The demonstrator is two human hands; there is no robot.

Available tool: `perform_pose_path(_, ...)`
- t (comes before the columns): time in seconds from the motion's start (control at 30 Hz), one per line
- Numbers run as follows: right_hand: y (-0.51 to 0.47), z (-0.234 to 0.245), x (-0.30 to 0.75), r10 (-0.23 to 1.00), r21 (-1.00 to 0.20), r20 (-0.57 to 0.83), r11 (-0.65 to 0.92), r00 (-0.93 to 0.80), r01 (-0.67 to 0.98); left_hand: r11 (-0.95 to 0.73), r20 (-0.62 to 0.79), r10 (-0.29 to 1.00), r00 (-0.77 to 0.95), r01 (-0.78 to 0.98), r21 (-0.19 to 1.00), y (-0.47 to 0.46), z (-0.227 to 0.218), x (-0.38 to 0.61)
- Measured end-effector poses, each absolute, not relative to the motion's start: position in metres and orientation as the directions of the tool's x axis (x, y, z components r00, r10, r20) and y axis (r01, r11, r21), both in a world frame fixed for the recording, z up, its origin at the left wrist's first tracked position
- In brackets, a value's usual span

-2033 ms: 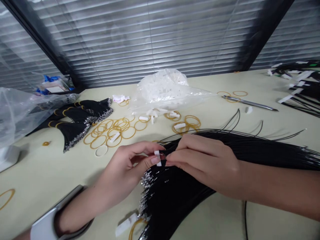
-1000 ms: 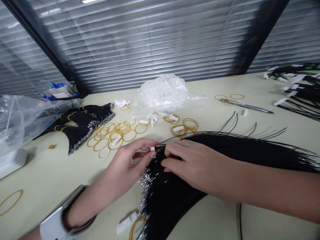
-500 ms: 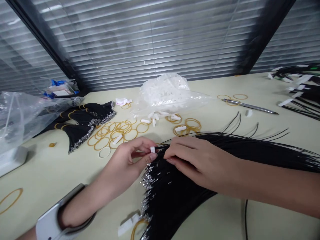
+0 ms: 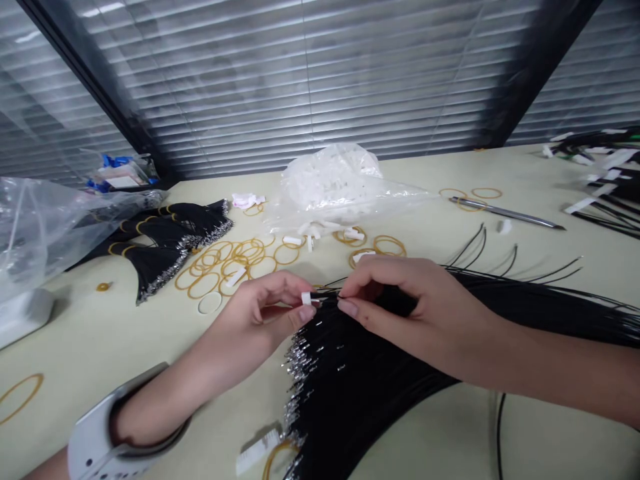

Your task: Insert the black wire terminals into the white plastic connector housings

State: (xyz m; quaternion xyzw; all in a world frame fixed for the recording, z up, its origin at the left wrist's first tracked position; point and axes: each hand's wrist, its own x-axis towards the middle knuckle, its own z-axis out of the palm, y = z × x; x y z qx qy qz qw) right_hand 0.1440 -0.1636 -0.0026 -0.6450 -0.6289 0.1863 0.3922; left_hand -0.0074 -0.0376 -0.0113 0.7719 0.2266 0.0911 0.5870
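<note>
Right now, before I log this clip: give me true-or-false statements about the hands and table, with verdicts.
The left hand pinches a small white plastic connector. True.
The right hand lies flat and empty on the pale table. False: it pinches a thin black wire at the connector.
Loose yellow rubber bands lie beyond the left hand. True.
The long silver metal tool is in the right hand. False: it lies on the table, far right.

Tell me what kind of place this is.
Probably a hand-assembly bench for wiring, in a room with window blinds. A table bears a sheaf of black wires with metal tips, a bag of white connectors and loose rubber bands; the left hand pinches a connector, the right hand a wire.
</note>
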Motion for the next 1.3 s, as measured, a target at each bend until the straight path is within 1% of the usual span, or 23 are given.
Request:
perform_pose_path(0.07, -0.1644, -0.0024, 0.1439, 0.959, -0.734, 0.252, 0.101, 0.130, 0.672, -0.200, -0.127, 0.449, 0.884, 0.238, 0.950, -0.0376, -0.0103, -0.0076)
perform_pose_path(0.13, -0.1647, -0.0031, 0.1440, 0.957, -0.713, 0.274, 0.138, 0.092, 0.687, -0.200, -0.126, 0.447, 0.886, 0.236, 0.951, -0.0378, -0.0092, -0.0076)
perform_pose_path(0.23, -0.1647, -0.0044, 0.1439, 0.932, -0.699, 0.362, 0.255, 0.023, 0.668, -0.195, -0.127, 0.448, 0.885, 0.236, 0.952, -0.0384, -0.0079, -0.0073)
perform_pose_path(0.3, -0.1648, -0.0045, 0.1434, 0.905, -0.704, 0.425, 0.313, 0.026, 0.638, -0.187, -0.140, 0.453, 0.881, 0.247, 0.951, -0.0389, -0.0074, -0.0068)
perform_pose_path(0.37, -0.1651, -0.0038, 0.1428, 0.892, -0.711, 0.446, 0.304, 0.072, 0.634, -0.183, -0.148, 0.453, 0.879, 0.255, 0.949, -0.0391, -0.0075, -0.0066)
perform_pose_path(0.47, -0.1657, -0.0033, 0.1424, 0.897, -0.701, 0.425, 0.239, 0.124, 0.672, -0.179, -0.145, 0.451, 0.881, 0.249, 0.952, -0.0391, -0.0084, -0.0068)
perform_pose_path(0.53, -0.1659, -0.0038, 0.1425, 0.898, -0.686, 0.426, 0.244, 0.106, 0.686, -0.180, -0.137, 0.451, 0.882, 0.240, 0.954, -0.0391, -0.0090, -0.0073)
perform_pose_path(0.6, -0.1660, -0.0046, 0.1424, 0.896, -0.675, 0.440, 0.284, 0.062, 0.681, -0.187, -0.127, 0.451, 0.884, 0.232, 0.955, -0.0392, -0.0092, -0.0077)
perform_pose_path(0.7, -0.1657, -0.0053, 0.1411, 0.900, -0.683, 0.435, 0.316, 0.018, 0.658, -0.190, -0.134, 0.444, 0.886, 0.239, 0.952, -0.0392, -0.0093, -0.0079)
perform_pose_path(0.87, -0.1651, -0.0040, 0.1379, 0.926, -0.729, 0.358, 0.197, 0.120, 0.656, -0.192, -0.126, 0.450, 0.884, 0.234, 0.953, -0.0400, -0.0090, -0.0076)
perform_pose_path(0.93, -0.1652, -0.0038, 0.1373, 0.927, -0.724, 0.340, 0.149, 0.160, 0.673, -0.195, -0.125, 0.452, 0.883, 0.235, 0.952, -0.0410, -0.0084, -0.0076)
perform_pose_path(1.03, -0.1652, -0.0039, 0.1373, 0.923, -0.685, 0.326, 0.081, 0.205, 0.724, -0.197, -0.127, 0.459, 0.879, 0.240, 0.951, -0.0432, -0.0068, -0.0083)
perform_pose_path(1.17, -0.1647, -0.0049, 0.1376, 0.913, -0.641, 0.344, 0.058, 0.219, 0.766, -0.201, -0.122, 0.459, 0.880, 0.237, 0.950, -0.0457, -0.0055, -0.0097)
perform_pose_path(1.3, -0.1655, -0.0068, 0.1366, 0.903, -0.600, 0.379, 0.075, 0.200, 0.797, -0.214, -0.114, 0.457, 0.882, 0.233, 0.949, -0.0466, -0.0057, -0.0105)
